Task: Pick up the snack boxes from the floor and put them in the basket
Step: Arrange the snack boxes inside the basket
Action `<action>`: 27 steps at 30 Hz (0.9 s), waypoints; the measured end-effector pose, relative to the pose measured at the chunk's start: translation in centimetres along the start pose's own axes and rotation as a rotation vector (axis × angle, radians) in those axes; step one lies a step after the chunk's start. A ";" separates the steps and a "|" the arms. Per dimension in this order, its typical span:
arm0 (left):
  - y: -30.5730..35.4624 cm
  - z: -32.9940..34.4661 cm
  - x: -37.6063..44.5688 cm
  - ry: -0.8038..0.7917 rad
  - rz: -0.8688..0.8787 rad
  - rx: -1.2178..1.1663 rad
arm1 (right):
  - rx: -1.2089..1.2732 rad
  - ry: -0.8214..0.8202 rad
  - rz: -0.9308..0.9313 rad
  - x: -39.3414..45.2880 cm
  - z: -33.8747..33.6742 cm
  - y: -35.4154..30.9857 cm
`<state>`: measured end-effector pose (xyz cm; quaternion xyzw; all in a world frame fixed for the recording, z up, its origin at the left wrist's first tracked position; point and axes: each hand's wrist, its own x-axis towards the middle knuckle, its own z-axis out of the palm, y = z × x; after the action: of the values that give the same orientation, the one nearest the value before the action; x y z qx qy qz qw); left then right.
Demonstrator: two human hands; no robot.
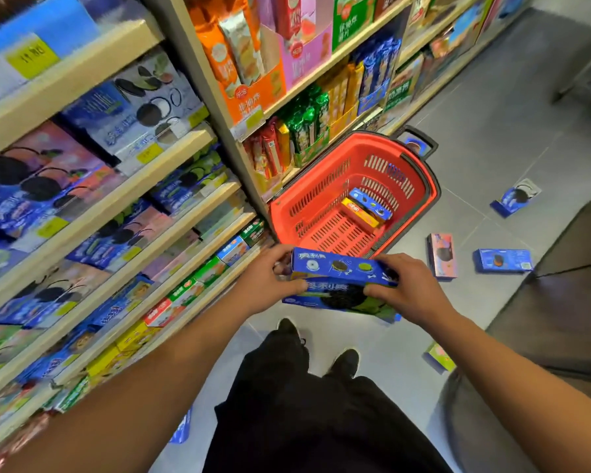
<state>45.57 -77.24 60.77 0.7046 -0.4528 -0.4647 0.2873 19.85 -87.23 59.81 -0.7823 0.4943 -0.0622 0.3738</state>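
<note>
Shelving (123, 186) packed with snack packets and boxes across the whole left and upper frame, slanting toward the upper right. Grey tiled floor (492, 131) over the right half. Red basket (420, 180) standing on the floor at centre frame, just beside the foot of the shelves, with a dark handle at its far end; inside on the mesh bottom, a yellow box (359, 213) and a small blue box (369, 202) lying side by side, touching. Black trousers and dark shoes at bottom centre. Below the basket's near rim, a blue snack box (342, 268) held level between both hands, another blue box (338, 298) directly beneath it. Left hand (270, 278) clasped round the left end, fingers curled over its top edge; right hand (403, 285) closed on the right end, thumb toward the lower box. Scattered on the floor at right: pink box (442, 256), blue box (504, 261), another blue box (516, 198) farther up, green-and-pink box (439, 358) at lower right.
</note>
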 end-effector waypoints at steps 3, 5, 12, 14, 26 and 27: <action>0.3 -0.9 4.0 -0.031 0.018 0.073 | -0.035 0.034 -0.015 3.3 -0.5 0.5; 0.5 -1.3 7.2 -0.029 0.042 0.110 | -0.068 0.073 -0.003 5.9 -0.9 0.7; 1.3 -3.7 21.0 -0.135 0.168 0.342 | -0.210 0.142 0.094 15.8 -0.9 1.6; 0.9 -4.0 24.3 -0.177 0.207 0.350 | -0.221 0.150 0.153 18.2 -0.2 2.4; -7.0 0.7 44.0 -0.323 0.259 0.529 | -0.198 0.096 0.316 31.5 7.7 13.1; -8.4 1.9 45.9 -0.312 0.262 0.549 | -0.205 0.092 0.324 33.0 8.7 14.9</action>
<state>54.19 -115.15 34.94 0.6119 -0.6863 -0.3867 0.0714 29.71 -113.21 34.98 -0.7230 0.6339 0.0136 0.2744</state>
